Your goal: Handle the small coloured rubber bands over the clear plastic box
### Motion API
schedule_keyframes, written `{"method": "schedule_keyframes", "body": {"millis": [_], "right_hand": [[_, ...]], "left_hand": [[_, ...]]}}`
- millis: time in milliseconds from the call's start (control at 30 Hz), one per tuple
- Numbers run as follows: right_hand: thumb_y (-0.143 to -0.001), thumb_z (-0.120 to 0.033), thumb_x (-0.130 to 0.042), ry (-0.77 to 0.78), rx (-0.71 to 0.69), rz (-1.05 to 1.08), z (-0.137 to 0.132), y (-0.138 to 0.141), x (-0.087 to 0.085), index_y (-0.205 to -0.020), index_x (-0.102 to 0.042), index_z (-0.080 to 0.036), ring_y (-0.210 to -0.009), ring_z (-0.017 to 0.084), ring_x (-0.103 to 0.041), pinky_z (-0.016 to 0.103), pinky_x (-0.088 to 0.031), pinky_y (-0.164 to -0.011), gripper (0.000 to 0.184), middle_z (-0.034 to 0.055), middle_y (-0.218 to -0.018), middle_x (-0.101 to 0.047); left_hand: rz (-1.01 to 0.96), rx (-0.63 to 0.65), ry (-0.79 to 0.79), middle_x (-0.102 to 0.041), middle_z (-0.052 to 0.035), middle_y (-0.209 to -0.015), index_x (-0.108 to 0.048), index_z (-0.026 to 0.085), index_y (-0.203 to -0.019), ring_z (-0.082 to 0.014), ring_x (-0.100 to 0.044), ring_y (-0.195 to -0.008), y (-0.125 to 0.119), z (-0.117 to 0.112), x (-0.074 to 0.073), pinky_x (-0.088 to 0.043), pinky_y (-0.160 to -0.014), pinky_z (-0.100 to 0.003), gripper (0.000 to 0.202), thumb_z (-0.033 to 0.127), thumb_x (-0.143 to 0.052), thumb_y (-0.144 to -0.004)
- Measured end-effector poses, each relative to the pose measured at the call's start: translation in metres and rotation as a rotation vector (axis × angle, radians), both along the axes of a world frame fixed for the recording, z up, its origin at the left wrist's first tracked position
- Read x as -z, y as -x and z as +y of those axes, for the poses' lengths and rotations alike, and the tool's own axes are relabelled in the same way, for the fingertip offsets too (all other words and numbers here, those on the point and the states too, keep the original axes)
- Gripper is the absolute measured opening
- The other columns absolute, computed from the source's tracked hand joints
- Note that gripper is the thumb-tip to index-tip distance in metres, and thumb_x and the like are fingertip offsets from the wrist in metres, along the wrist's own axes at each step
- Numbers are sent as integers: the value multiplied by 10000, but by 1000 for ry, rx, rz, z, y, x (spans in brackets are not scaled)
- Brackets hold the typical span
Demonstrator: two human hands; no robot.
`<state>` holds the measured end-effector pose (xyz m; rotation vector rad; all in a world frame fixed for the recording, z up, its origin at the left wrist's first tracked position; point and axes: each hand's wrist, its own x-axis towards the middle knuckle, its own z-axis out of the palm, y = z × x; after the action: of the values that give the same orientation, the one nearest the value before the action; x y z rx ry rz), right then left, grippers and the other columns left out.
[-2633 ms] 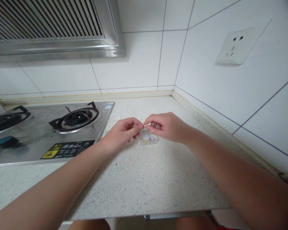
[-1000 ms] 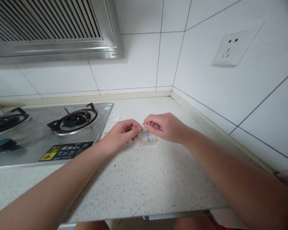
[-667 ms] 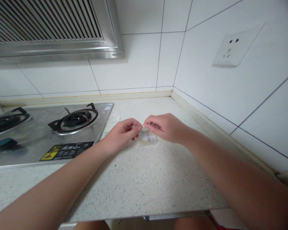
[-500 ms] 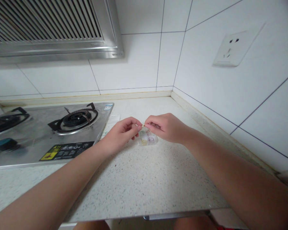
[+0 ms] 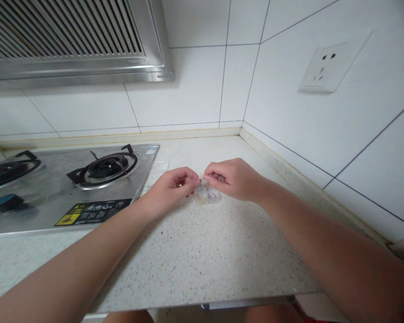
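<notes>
Above the counter, my left hand (image 5: pixel 175 186) is closed in a pinch of thumb and forefinger. A small pale yellow piece (image 5: pixel 199 178) shows at its fingertips, too tiny to name. Just to the right, my right hand (image 5: pixel 232 178) is pinched too, its fingertips close to the same piece. Whatever lies between the right fingertips is too small to make out. Under both hands a small clear plastic box (image 5: pixel 207 197) rests on the counter, with little yellow, purple and other coloured bits inside. The hands cover its far part.
A flat, clear, lid-like plate (image 5: pixel 160 167) lies at the cooktop's right edge, beyond my left hand. The steel gas cooktop (image 5: pixel 54 179) takes up the left side, under a range hood (image 5: pixel 164 74). Tiled walls meet behind the speckled counter (image 5: pixel 202 251); a socket (image 5: pixel 323 67) is on the right wall.
The fingertips of my two hands have drawn slightly apart. The yellow piece now shows at the left fingertips rather than spanning both hands. The box stays in place.
</notes>
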<state>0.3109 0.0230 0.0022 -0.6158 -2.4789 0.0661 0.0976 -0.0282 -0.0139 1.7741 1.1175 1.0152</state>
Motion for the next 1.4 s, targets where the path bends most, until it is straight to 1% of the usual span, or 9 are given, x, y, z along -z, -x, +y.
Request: {"method": "schedule_keyframes", "body": {"millis": [133,233,567,833,1033,1200,1300,1400], "right_hand": [[-956,-339,-515,0,-4,3,0,0,0,-859,-679,-168,-558,83,-489,245,-301,-582,256,-21,-639,-606],[-954,-343,-519,4,-8,12,0,0,0,-862,-676,-172,-553,82,-484,241,-306,-584,250,-25,-635,-603],[-936,-322,-545,33,-8,38,0,-1,0,-901,-656,-181,-543,72,-490,222,-329,-595,182,-46,-624,-601],[-927,-300,-549,31,-9,43,-1,-1,1,-893,-656,-183,-534,74,-475,227,-325,-591,163,-44,-624,-598],[-906,-270,-568,51,-17,74,1,0,1,-900,-663,-183,-545,75,-484,230,-326,-589,130,-38,-643,-614],[-907,-272,-571,149,-33,132,0,1,2,-876,-667,-173,-536,70,-471,225,-334,-570,142,-37,-624,-596],[-902,-282,-581,255,-45,197,-1,2,4,-861,-669,-164,-517,66,-455,216,-334,-528,153,-39,-606,-577],[-903,-298,-584,395,-48,267,0,4,4,-851,-673,-153,-523,71,-463,212,-335,-494,178,-26,-609,-584]], "left_hand": [[9,-9,11,-546,36,-639,-620,157,-871,-84,-477,-561,-2,-3,-3,-372,-538,-216,197,347,-588,-912],[7,-9,2,-542,34,-636,-618,158,-865,-90,-486,-568,-2,-3,-4,-371,-538,-218,198,349,-591,-909],[-24,-3,2,-554,35,-638,-616,155,-869,-78,-461,-548,1,0,0,-376,-548,-218,209,353,-583,-927],[-17,-7,14,-552,36,-642,-611,155,-872,-80,-465,-559,0,-2,-4,-372,-546,-222,196,340,-579,-927],[-20,-10,15,-555,34,-641,-615,159,-873,-85,-473,-557,0,-2,-3,-376,-549,-228,191,344,-587,-914],[-23,-9,8,-566,31,-645,-618,159,-869,-84,-472,-556,0,-2,-3,-380,-553,-228,195,347,-590,-915],[-27,-5,11,-568,31,-650,-618,159,-876,-84,-477,-560,0,-3,-4,-384,-554,-227,172,324,-586,-913],[-21,-6,13,-567,29,-653,-619,157,-877,-86,-482,-571,0,-3,-4,-380,-553,-226,156,304,-580,-912]]}}
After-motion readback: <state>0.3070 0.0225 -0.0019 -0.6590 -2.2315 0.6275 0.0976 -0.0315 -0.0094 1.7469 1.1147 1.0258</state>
